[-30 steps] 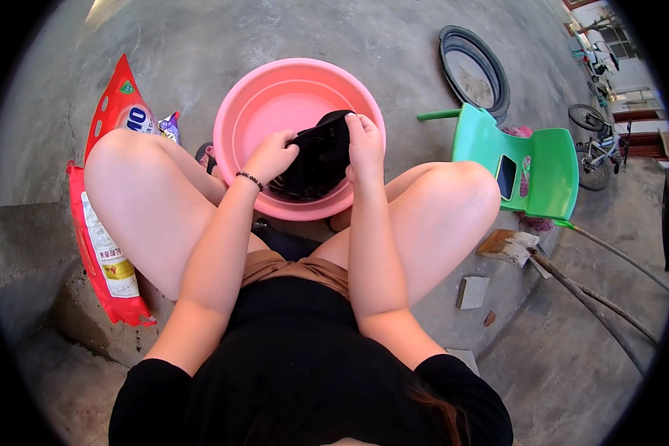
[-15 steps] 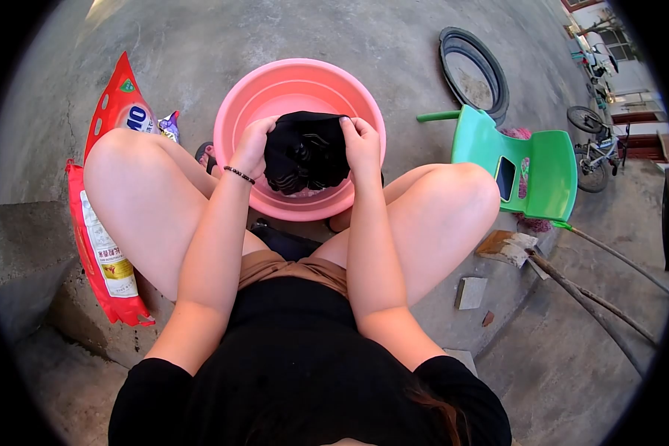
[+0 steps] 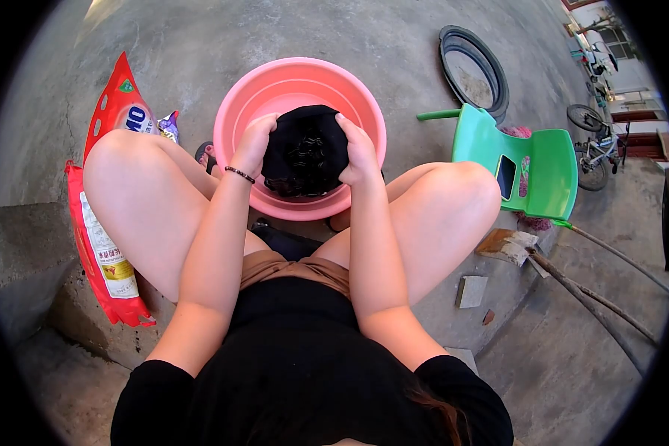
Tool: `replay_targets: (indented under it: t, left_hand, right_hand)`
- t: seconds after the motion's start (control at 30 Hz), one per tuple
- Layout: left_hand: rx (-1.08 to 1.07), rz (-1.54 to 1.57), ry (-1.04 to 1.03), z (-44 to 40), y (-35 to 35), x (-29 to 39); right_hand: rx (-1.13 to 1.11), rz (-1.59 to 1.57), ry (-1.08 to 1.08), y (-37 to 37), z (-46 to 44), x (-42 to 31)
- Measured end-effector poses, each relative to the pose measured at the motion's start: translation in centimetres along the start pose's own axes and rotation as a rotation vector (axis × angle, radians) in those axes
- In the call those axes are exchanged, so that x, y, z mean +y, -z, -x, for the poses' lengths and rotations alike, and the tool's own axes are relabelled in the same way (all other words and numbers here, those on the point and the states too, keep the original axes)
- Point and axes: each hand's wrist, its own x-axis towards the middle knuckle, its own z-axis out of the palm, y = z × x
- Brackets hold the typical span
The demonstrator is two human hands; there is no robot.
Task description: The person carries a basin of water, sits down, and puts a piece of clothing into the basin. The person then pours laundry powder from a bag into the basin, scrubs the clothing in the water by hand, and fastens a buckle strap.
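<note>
Over the pink basin [image 3: 234, 104] a black cloth [image 3: 305, 149] is spread between my two hands. My left hand [image 3: 255, 145], with a beaded bracelet at its wrist, grips the cloth's left edge. The right edge is pinched in my right hand [image 3: 357, 149], fingers closed. The cloth looks rounded at the top and has pale wavy marks or glints on it. It covers the lower middle of the basin, and what lies beneath it is hidden.
Red bags [image 3: 104, 245] stand by my left knee. On the right are a green chair [image 3: 557, 171] with a phone [image 3: 506, 177] on it, a black tyre [image 3: 446, 56], a shovel [image 3: 509, 247] and a bicycle [image 3: 598, 152] farther off.
The cloth has gone from hanging slanted and bunched to being spread evenly between both hands. My left hand has moved up and left, and my right hand has shifted slightly.
</note>
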Motion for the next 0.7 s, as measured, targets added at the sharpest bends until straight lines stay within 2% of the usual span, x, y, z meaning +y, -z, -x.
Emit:
replay_targets:
  t: [0.1, 0.2, 0.23, 0.33, 0.37, 0.47, 0.57, 0.7]
  left_hand:
    - [0.021, -0.153, -0.043, -0.7, 1.0, -0.5]
    - [0.093, -0.396, -0.21, 0.4, -1.3, 0.1]
    - [0.039, -0.499, -0.301, 0.2, -1.3, -0.3]
    - [-0.119, -0.5, -0.448, 1.1, -2.7, 0.9]
    - [-0.158, -0.452, -0.259, 1.4, -2.7, 1.2]
    - [-0.18, -0.422, -0.175, 1.3, -2.3, 1.3]
    - [-0.132, -0.445, -0.139, 1.1, -2.1, 1.0]
    - [-0.085, -0.407, -0.23, 0.9, -2.1, 0.6]
  right_hand:
    - [-0.082, -0.146, -0.079, 0.0, 0.2, 0.0]
    - [-0.113, -0.204, -0.139, 0.1, 0.3, -0.1]
    - [-0.119, -0.212, -0.159, 0.1, 0.4, -0.1]
    - [-0.167, -0.154, -0.177, 0.4, 0.3, 0.3]
    - [-0.15, -0.106, -0.164, 0.1, 0.4, 0.2]
    - [-0.098, 0.057, -0.088, -0.5, 0.9, -0.3]
    - [-0.031, 0.271, 0.073, -0.5, 0.9, -0.7]
    - [0.076, 0.529, 0.231, 0.4, 0.2, -0.7]
